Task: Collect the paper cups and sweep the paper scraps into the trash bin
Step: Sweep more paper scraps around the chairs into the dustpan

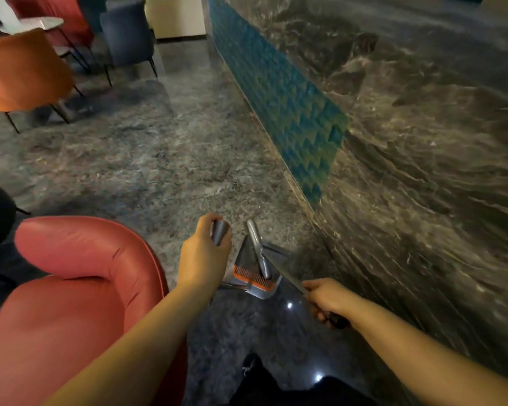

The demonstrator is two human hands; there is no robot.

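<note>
Left hand at lower centre of frame had its fingers curled round the top of a grey handle. Right hand at lower right gripped a thin dark handle, fingers wrapped. Between them, on the marble floor, sat the grey dustpan with orange comb teeth. Red chair at lower left. Paper cups, scraps and bin not visible.

Glossy dark grey marble floor

It bore a grey dustpan with orange comb teeth, a red upholstered chair and an orange chair.
</note>
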